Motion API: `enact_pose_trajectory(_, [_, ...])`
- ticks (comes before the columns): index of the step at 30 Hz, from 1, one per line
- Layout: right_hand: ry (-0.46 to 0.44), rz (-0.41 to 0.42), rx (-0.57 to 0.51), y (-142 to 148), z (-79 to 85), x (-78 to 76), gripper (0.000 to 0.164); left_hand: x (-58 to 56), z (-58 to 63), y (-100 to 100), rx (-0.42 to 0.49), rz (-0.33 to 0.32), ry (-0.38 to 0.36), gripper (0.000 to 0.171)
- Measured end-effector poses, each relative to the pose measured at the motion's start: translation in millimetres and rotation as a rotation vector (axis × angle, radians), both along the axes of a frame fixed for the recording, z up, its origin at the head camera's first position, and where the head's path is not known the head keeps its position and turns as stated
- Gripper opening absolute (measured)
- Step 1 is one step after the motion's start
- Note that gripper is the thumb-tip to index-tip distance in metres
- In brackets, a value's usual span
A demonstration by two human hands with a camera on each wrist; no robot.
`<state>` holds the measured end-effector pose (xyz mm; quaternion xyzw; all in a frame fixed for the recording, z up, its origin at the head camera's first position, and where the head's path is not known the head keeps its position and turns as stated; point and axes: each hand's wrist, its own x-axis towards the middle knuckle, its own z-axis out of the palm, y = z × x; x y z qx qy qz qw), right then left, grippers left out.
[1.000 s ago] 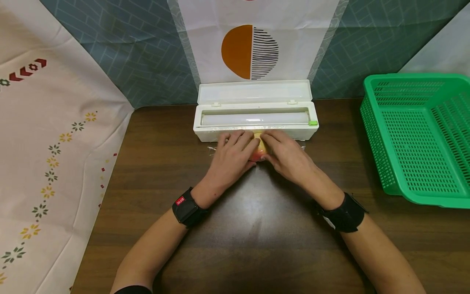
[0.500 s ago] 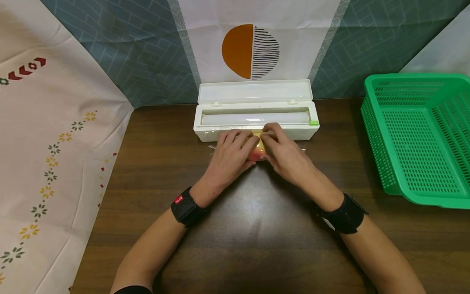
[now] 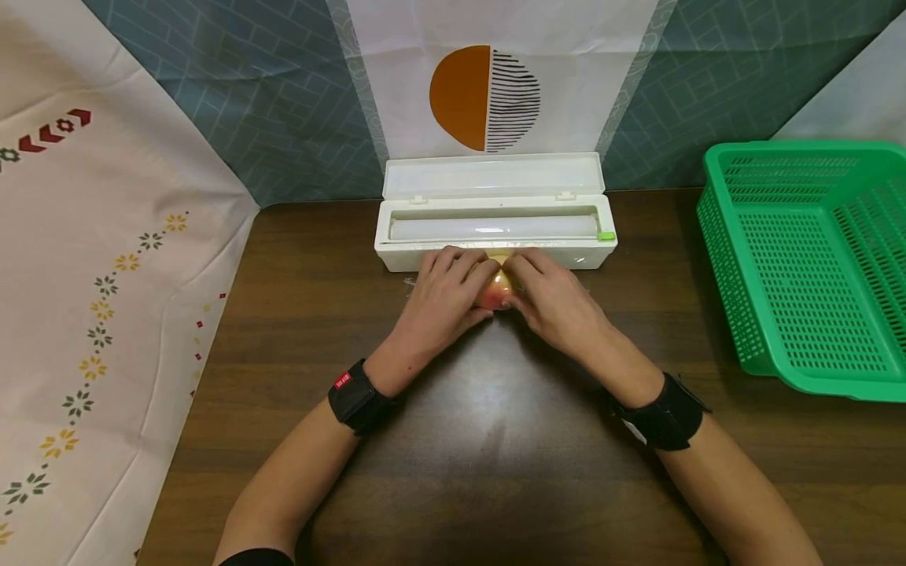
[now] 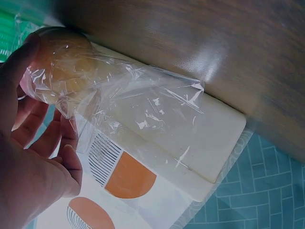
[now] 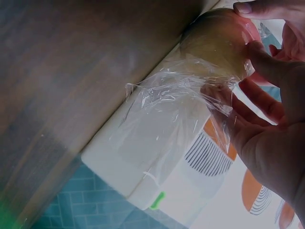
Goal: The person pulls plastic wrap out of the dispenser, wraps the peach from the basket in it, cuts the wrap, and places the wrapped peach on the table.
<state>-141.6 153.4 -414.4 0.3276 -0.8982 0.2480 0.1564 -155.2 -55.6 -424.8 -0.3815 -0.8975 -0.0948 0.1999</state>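
A red and yellow apple sits between both hands, in front of the white cling film dispenser. Clear cling film covers it and trails off loosely to either side, crinkled in both wrist views. The left hand curls over the apple's left side, its thumb near the table. From the right, the right hand holds the apple with thumb and bent fingers. In the right wrist view, the apple shows its yellow side under the film. Some fingertips are hidden behind the apple.
The dispenser's lid stands raised against the back wall, with a film roll inside and a green slider at its right end. A green plastic basket stands at the right. A patterned cloth hangs at the left.
The right hand's index finger lifted half a second ago and has come back down by the apple. The loose film edge beside the right hand has drawn inward. The left hand stays nearly still.
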Motion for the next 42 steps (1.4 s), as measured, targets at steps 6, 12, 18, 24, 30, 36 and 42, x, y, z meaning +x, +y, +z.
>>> enact_pose_trajectory(6, [0.065,-0.004,-0.028,-0.3,1.0,-1.7,0.037,-1.8,1.3,-0.2,-0.010,0.000,-0.010,0.073])
enact_pose_trajectory(12, [0.081,0.017,-0.031,-1.0,2.4,-0.7,0.036,-3.5,2.1,-1.5,-0.004,-0.002,-0.023,0.075])
enact_pose_trajectory(18, [0.093,0.024,0.010,-0.9,3.4,1.4,0.043,-4.2,3.1,-3.4,0.001,-0.006,-0.032,0.074])
enact_pose_trajectory(24, [0.076,0.036,0.035,-0.3,4.6,1.7,0.053,-4.8,5.0,-4.4,0.004,-0.006,-0.062,0.073])
enact_pose_trajectory(30, [0.043,0.046,0.052,-0.5,5.0,1.1,0.056,-5.1,5.2,-5.9,0.022,-0.017,-0.082,0.072])
enact_pose_trajectory(36, [0.033,0.044,0.032,-0.8,3.7,0.4,0.056,-5.6,3.7,-7.2,0.030,-0.030,-0.064,0.073])
enact_pose_trajectory(42, [0.033,0.032,0.029,-0.4,3.3,1.1,0.055,-5.5,4.7,-7.4,0.007,-0.029,-0.052,0.074])
